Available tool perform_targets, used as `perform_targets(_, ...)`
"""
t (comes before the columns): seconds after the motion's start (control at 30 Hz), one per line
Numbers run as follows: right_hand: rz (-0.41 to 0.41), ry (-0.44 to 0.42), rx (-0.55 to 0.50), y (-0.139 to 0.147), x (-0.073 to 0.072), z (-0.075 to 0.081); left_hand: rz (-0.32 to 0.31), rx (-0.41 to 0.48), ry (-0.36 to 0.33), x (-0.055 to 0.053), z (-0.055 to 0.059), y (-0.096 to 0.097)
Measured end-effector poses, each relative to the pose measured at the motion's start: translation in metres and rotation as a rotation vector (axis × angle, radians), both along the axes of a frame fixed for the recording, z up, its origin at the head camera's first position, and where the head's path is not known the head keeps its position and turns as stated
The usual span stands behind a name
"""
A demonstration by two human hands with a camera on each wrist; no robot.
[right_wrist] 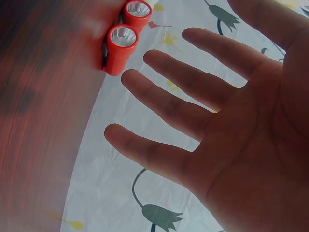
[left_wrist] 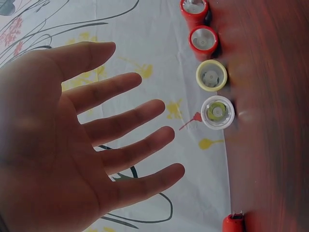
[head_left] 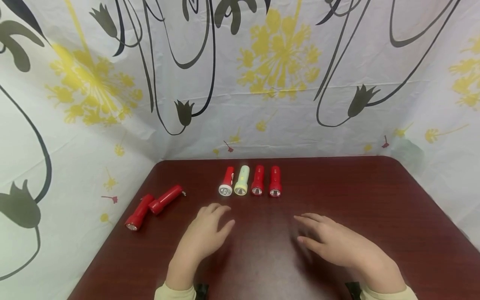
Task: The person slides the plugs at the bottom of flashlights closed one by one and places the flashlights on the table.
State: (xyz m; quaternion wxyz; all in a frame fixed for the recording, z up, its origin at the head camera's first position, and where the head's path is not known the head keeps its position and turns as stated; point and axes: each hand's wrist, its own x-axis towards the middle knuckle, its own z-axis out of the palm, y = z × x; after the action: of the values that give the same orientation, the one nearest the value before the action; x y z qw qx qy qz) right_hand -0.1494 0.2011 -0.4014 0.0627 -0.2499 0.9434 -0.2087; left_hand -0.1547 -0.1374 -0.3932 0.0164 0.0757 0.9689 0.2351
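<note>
Near the table's middle, a row of flashlights lies with lenses toward me: a red one with a white head (head_left: pixel 226 182), a pale yellow-green flashlight (head_left: pixel 242 180), a red flashlight (head_left: pixel 258 180) and another red flashlight (head_left: pixel 275 181) at the right end. My left hand (head_left: pixel 204 231) hovers in front of the row's left end, fingers spread and holding nothing. Off to its left, two more red flashlights lie at angles, one (head_left: pixel 166 199) with its end against the other (head_left: pixel 139 212). My right hand (head_left: pixel 331 239), also with fingers extended and nothing held, is to the right, nearer me than the row.
The dark reddish-brown table (head_left: pixel 337 187) has rounded far corners. Behind it and along the left side hangs a white cloth (head_left: pixel 232 112) printed with yellow flowers and dark tulips.
</note>
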Motion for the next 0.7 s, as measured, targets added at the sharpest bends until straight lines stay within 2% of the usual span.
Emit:
perform_targets(0.23,-0.002,0.013,0.007,0.000,0.001,0.000,-0.009,0.016,-0.042,0.001,-0.002,0.002)
perform_targets(0.47,-0.011,0.006,0.011,-0.002,0.003,-0.001,-0.042,0.024,-0.028,0.002,-0.007,0.005)
perform_targets(0.7,-0.012,0.037,0.008,-0.002,0.005,-0.002,-0.099,0.024,-0.024,0.006,-0.010,0.015)
